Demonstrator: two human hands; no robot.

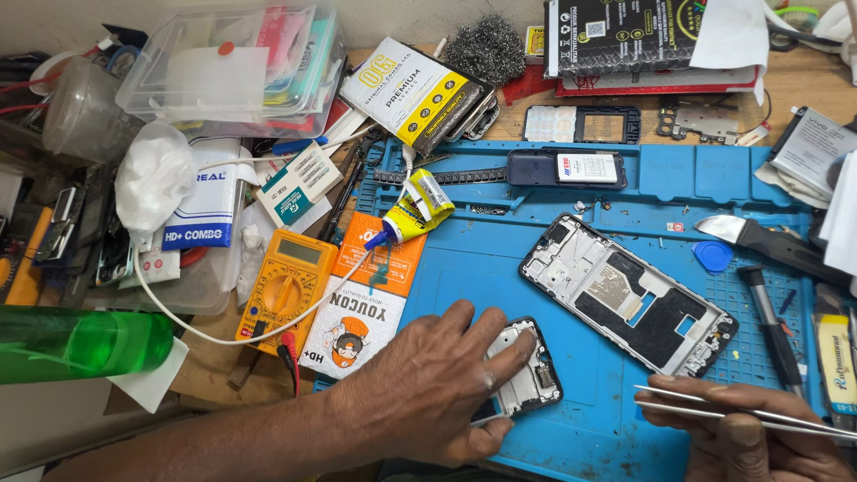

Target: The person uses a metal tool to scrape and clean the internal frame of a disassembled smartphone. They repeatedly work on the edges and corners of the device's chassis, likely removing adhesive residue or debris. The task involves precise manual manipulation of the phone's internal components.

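Left hand [428, 384] is pressing flat on a small phone frame piece [527, 370], fingers spread across it, at the near edge of the blue work mat [571, 437]. Right hand [759, 437] is pinching metal tweezers [741, 412] closed-fisted, tips pointing left. A larger opened phone chassis [629, 295] is lying just beyond, apart from both hands.

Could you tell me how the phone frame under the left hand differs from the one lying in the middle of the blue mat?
The small frame piece is much shorter and partly covered by the left hand; the long phone frame lies untouched and fully exposed. The long one shows a large dark area inside; the small one looks mostly silvery. Both rest on the blue mat, tilted diagonally.
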